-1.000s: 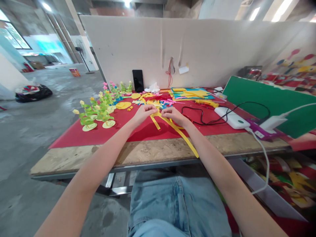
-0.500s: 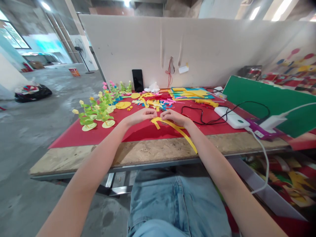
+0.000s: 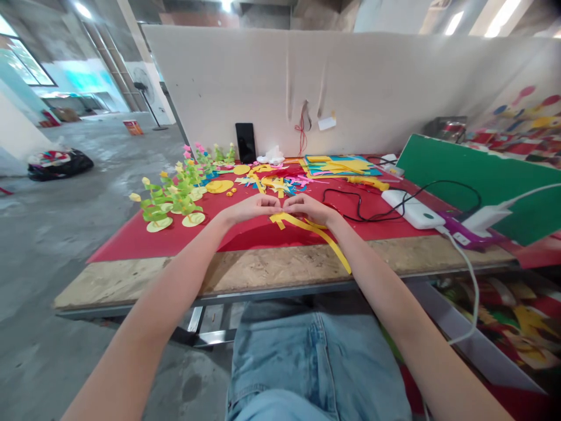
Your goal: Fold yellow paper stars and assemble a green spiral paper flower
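Yellow paper strip point(image 3: 335, 252) in the apparent pinch grip of left hand point(image 3: 253, 208) and right hand point(image 3: 309, 207).

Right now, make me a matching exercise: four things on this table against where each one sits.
Things:
1. phone
2. paper flowers
3. yellow strip
4. power bank

Places:
a. pinched between left hand and right hand
b. upright against the back board
c. left part of the red mat
d. right of both hands, near the green board

Pairs: 1-b, 2-c, 3-a, 4-d
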